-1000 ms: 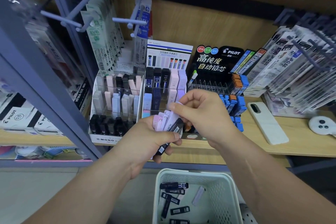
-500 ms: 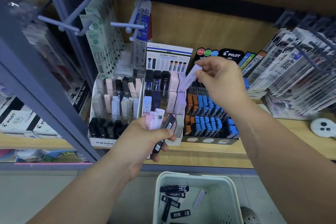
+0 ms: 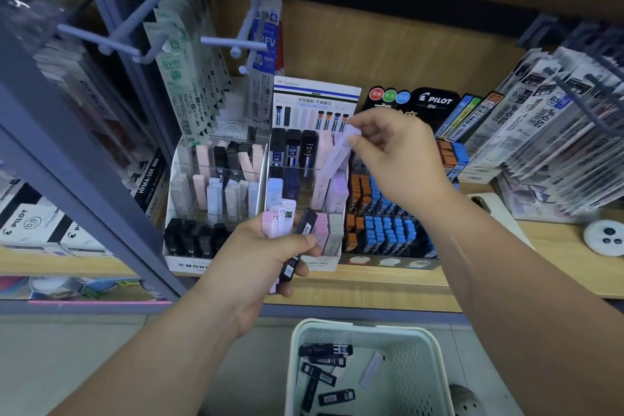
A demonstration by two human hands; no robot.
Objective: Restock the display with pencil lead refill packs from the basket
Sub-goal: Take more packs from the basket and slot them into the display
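My right hand (image 3: pixel 391 159) pinches a lilac lead refill pack (image 3: pixel 337 154) by its top end. The pack hangs tilted over the back right slots of the white Tombow display (image 3: pixel 305 179). My left hand (image 3: pixel 266 263) grips a bunch of refill packs (image 3: pixel 287 223), pink, white and black, in front of the display's lower row. The white basket (image 3: pixel 429 368) sits below the shelf and holds several black packs (image 3: pixel 324 370) and one pale pack (image 3: pixel 371 370).
A white Mono display (image 3: pixel 209 199) stands left of the Tombow one. A black Pilot display (image 3: pixel 388 223) with blue and orange packs stands to its right. Metal pegs (image 3: pixel 233 42) with hanging refills jut out above. A white phone (image 3: pixel 493 209) lies on the wooden shelf.
My right hand drew the lilac pack out of the bunch in my left hand and carried it up to the display's back rows. My left hand stayed roughly in place.
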